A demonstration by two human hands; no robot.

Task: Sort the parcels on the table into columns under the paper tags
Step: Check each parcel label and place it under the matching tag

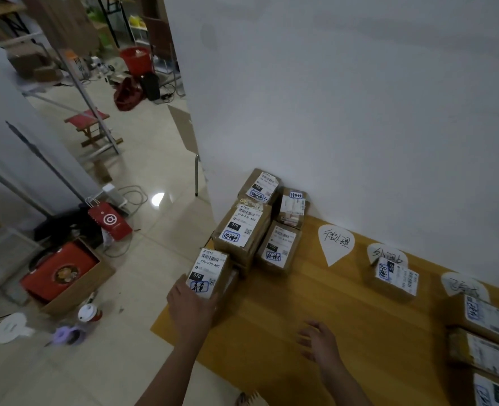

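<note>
Brown cardboard parcels with white labels crowd the left end of the wooden table (315, 312). My left hand (188, 306) grips the nearest parcel (210, 272) at the table's left edge. Behind it sit a large parcel (242, 230), a smaller one (279, 244) and two more against the wall. Three paper tags lie along the wall: one (334, 243), a second (386, 253) with a single parcel (396, 278) under it, and a third (462, 284) with a column of parcels (488, 317) below. My right hand (320, 339) hovers open over bare table, holding nothing.
A white wall (359, 112) backs the table. To the left, the tiled floor holds an open carton with a red box (63, 273), a red paper bag (109, 219), a cup (88, 313), cables and a small red stool (91, 124).
</note>
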